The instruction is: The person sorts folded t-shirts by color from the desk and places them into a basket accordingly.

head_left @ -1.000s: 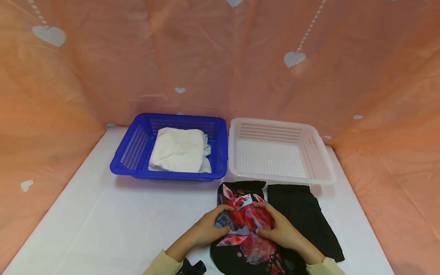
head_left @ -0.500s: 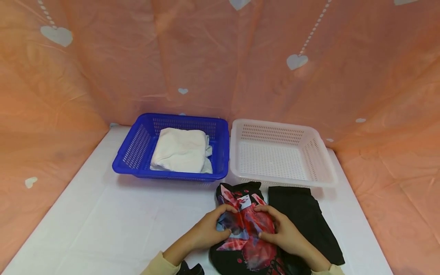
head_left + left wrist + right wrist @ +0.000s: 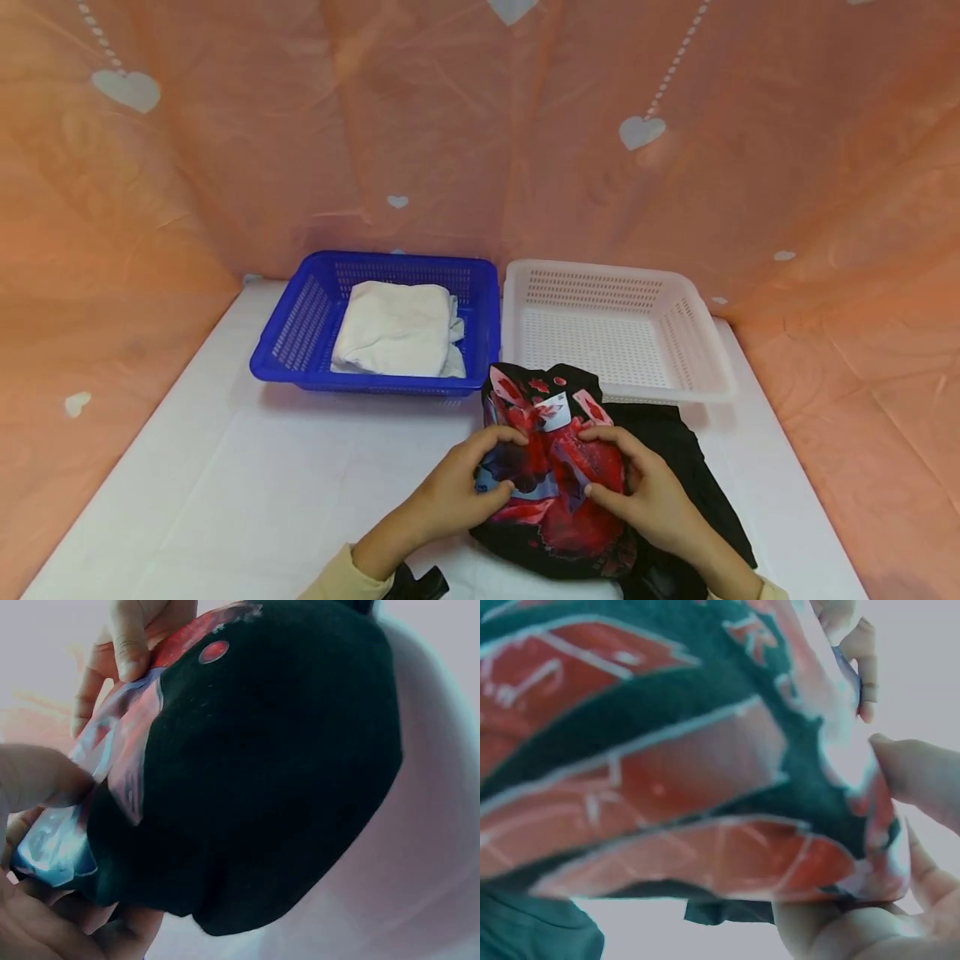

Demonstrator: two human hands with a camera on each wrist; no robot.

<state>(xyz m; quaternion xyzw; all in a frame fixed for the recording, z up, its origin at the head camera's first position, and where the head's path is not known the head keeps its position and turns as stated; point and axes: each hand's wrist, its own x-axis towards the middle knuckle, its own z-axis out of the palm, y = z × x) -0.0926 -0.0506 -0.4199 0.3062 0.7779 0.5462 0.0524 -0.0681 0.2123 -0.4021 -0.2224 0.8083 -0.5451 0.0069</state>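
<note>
Both hands hold a folded black garment (image 3: 555, 500) with a glossy red, pink and blue print. My left hand (image 3: 468, 483) grips its left side, thumb on top and fingers beneath, as the left wrist view shows. On the opposite side my right hand (image 3: 648, 492) grips it the same way, thumb over the print and fingers under the edge. The garment is raised off the table, its plain black end sagging toward me. Under and to the right of it lies a black folded cloth (image 3: 697, 475), partly covered by the garment and right forearm.
At the back left stands a blue basket (image 3: 288, 346) with a folded white cloth (image 3: 393, 329) and a pale blue one beneath it. Beside it is a white basket (image 3: 708, 358). A small black object (image 3: 420, 583) lies at the near edge. An orange curtain (image 3: 450, 125) surrounds the white table (image 3: 300, 475).
Both hands have lifted the printed garment and carried it slightly forward and right. Its far end now overlaps the white basket's front rim in the head view.
</note>
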